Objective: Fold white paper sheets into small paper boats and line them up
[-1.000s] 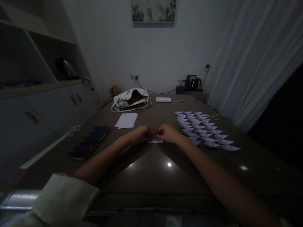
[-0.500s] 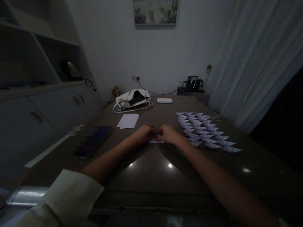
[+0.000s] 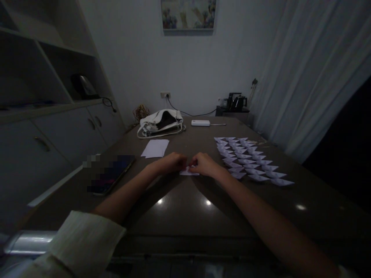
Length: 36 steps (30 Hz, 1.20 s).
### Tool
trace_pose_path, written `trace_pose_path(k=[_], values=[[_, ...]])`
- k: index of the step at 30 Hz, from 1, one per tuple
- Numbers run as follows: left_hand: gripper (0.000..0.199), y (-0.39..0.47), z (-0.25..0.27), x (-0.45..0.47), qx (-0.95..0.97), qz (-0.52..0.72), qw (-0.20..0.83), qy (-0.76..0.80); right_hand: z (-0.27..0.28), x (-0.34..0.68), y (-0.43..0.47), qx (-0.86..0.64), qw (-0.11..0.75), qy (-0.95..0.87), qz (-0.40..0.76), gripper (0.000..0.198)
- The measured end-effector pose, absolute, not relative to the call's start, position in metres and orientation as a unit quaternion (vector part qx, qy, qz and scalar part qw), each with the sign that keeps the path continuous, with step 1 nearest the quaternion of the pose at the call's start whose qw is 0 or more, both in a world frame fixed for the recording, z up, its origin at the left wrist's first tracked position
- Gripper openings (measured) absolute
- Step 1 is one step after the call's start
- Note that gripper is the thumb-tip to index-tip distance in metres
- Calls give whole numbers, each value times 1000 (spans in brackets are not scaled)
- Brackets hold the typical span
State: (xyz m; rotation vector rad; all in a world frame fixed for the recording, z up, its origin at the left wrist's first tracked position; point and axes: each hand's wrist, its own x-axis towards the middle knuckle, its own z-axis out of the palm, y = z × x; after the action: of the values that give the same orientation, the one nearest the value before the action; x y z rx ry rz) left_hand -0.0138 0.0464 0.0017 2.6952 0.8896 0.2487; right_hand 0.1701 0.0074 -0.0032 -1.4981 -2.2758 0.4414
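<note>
A small folded piece of white paper (image 3: 189, 173) lies on the dark tabletop between my hands. My left hand (image 3: 174, 161) has its fingers curled at the paper's left side, their tips partly hidden. From the right, my right hand (image 3: 203, 163) is closed with thumb and fingertips on the paper. Just to the right stand rows of folded paper boats (image 3: 251, 156). A small stack of white paper sheets (image 3: 155, 148) lies beyond my left hand.
A phone (image 3: 114, 174), partly pixelated, lies left of my left forearm. Farther back are a white handbag (image 3: 162, 121) and a white power bank (image 3: 200, 123) with a short cable. Cabinets (image 3: 66, 129) line the left side; a pale curtain (image 3: 285, 77) hangs at the right.
My fingertips have parted a little, the left hand's shifting left from the right hand's. More of the folded paper shows between them. The whole view has shifted slightly.
</note>
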Motion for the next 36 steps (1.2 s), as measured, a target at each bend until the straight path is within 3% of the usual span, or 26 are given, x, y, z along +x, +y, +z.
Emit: trace_pose_path(k=[7,12,16,28,36], values=[[8,47,9,-24,920,29,190,341,-4,170,8,-533,188,-810,157,20],[15,50,3,-26,918,62,236,311,-6,171,9,-528,192,-812,159,19],[16,51,-5,-20,927,144,156,310,-4,170,8,-535,180,-813,143,21],[7,49,-13,1,945,165,30,279,-6,171,10,-534,179,-821,96,33],[4,51,-6,-2,943,123,70,301,-1,169,5,-540,174,-817,103,30]])
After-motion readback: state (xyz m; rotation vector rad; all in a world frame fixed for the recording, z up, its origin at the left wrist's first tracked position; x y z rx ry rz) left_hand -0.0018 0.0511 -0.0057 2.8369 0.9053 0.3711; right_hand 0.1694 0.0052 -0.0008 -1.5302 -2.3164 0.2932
